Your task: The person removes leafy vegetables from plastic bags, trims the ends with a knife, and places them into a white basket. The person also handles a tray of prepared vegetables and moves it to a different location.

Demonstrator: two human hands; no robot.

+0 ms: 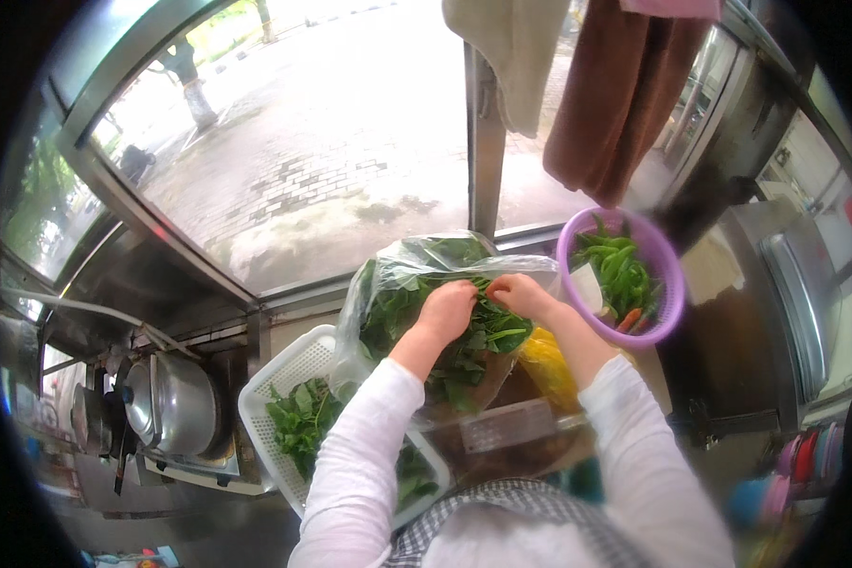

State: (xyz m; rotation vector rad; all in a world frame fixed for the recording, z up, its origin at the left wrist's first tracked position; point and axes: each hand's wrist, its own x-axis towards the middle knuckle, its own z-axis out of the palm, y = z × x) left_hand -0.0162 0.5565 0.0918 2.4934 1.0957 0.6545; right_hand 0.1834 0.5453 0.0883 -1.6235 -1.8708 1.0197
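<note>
A clear plastic bag (351,355) full of leafy greens (390,316) lies spread before me. Over its middle, my left hand (449,311) has its fingers closed on the stems of the greens. Close beside it my right hand (520,292) pinches stems too, thumb against fingers. The two sets of fingertips almost meet, and exactly which stems each holds is partly hidden. Below and left of the bag, a white perforated plastic basket (261,397) holds more cut greens (304,420). My left forearm crosses above this basket and covers part of it.
A purple plastic basket (671,284) of green peppers (614,266) stands at the right, with brown cloth (596,106) hanging above it. A yellow plastic bag (550,366) lies under my right forearm. To the left, a metal pot (184,405) sits on a stove. Framed windows rise ahead.
</note>
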